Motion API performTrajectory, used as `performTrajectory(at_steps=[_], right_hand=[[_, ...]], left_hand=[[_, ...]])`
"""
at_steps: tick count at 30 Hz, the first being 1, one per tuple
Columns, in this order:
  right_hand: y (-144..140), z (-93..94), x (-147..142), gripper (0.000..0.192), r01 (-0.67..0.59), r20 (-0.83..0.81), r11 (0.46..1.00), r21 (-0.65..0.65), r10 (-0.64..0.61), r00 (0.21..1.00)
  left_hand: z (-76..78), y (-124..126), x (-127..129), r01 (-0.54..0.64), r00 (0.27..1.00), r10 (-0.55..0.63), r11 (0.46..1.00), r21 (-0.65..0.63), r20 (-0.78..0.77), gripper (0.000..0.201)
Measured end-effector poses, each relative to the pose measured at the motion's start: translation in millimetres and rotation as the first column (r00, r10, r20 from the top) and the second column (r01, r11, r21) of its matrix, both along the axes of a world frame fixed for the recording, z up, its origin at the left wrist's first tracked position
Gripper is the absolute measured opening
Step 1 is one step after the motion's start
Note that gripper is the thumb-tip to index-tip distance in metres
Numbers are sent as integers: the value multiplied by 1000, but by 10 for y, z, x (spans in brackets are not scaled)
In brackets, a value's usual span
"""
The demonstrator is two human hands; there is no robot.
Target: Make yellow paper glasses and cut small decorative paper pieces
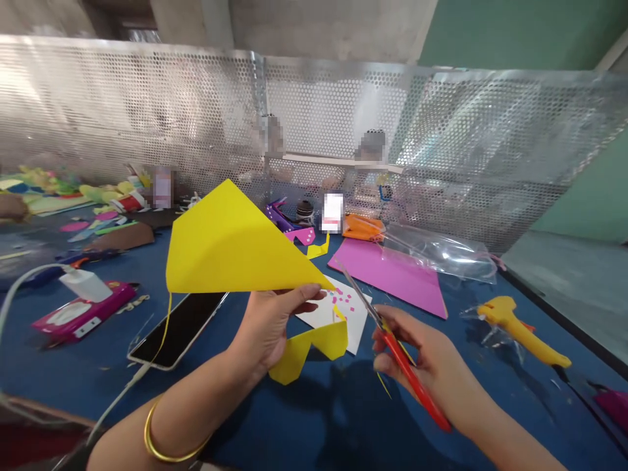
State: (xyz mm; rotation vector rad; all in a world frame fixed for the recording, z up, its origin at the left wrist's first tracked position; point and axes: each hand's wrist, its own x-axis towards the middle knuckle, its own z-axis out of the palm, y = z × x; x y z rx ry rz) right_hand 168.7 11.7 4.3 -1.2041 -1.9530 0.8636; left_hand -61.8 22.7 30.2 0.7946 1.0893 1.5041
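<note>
A craft workshop is shown: a blue tabletop (304, 418) is littered with coloured paper scraps (93, 226), a yellow glue gun (520, 327) lies near its right edge, and perforated metal screens (147, 111) are set along its far edge.

Left hand (267, 324) pinches folded yellow paper (230, 245) — right hand (426, 356) holds red-handled scissors (397, 347) just beside it.

— Bright overall, daylight-like, coming through the perforated metal screen (147, 111) at the back; washed out and glaring on its left part.

— Sharp anywhere?

— Fairly crisp in the middle, on the yellow paper (230, 245) and blue tabletop (304, 418). Soft and smeared toward the left edge, with strong wide-angle bending of the screen's top rail.

— Shadows?

— Soft dark patch on the tabletop under the left hand (267, 327) and right hand (432, 366). Glints on the clear plastic bag (441, 252). Some spots pixelated behind the screen.
</note>
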Motion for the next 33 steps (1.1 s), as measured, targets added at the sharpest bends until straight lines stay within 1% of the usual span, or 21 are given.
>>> performTrajectory(at_steps=[2, 4, 6, 9, 15, 20, 24, 28, 33], right_hand=[[-27, 15, -24, 53, -8, 55, 1000, 17, 7, 998], [-37, 31, -43, 56, 0, 132, 998, 62, -8, 991], [-28, 38, -54, 56, 34, 216, 993, 111, -57, 975], [-7, 22, -64, 56, 70, 282, 982, 177, -119, 952], [-39, -24, -92, 57, 6, 270, 962, 274, -83, 959], [-46, -48, -103, 56, 3, 246, 948, 319, -86, 965], [-46, -57, -118, 58, -14, 239, 947, 320, -66, 969], [-57, -51, -124, 60, -23, 255, 940, 341, -69, 964], [-54, -46, -125, 60, -25, 257, 933, 358, -73, 964]], left_hand=[[-11, 17, -14, -4, 1000, 3, 1000, 10, 21, 27], [-17, 31, -22, 8, 999, -8, 1000, -2, 45, 26], [-18, 38, -24, 21, 998, -19, 999, -25, 63, 24], [-19, 35, -13, 20, 997, -17, 999, -40, 70, 20], [-35, 8, 27, 33, 997, -31, 999, -31, 70, 17], [-50, 0, 43, 66, 993, -63, 997, -29, 97, 18], [-62, 0, 48, 91, 991, -85, 995, -51, 105, 14], [-62, -9, 53, 100, 991, -96, 994, -46, 98, 13], [-68, -3, 50, 114, 987, -107, 992, -51, 116, 16]])
